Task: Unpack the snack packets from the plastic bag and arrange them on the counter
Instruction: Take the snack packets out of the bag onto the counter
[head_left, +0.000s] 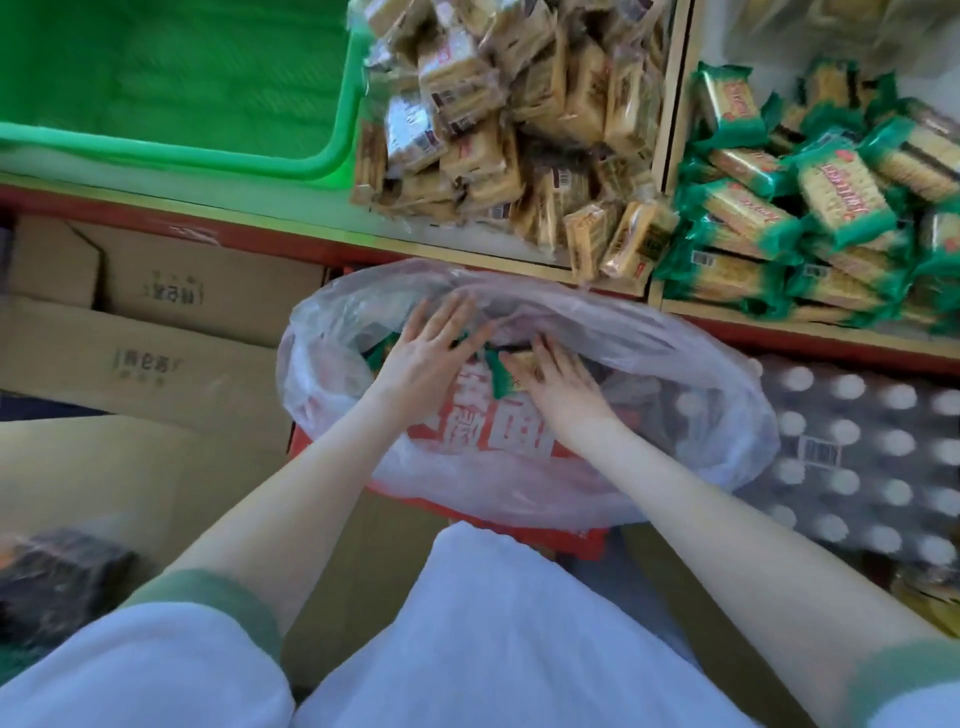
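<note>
Left hand (421, 353) fingers spread, right hand (558, 387) fingers flat on packet (500, 378) in bag (691, 358); best scoop several together.

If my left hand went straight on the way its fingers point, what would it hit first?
Probably the far wall of the translucent plastic bag, just past the left hand's fingers; the red-edged counter lies beyond, though depth is unclear.

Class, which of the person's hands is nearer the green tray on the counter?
Left. The left hand is in the plastic bag, below and right of the green tray; the right hand is farther right.
</note>
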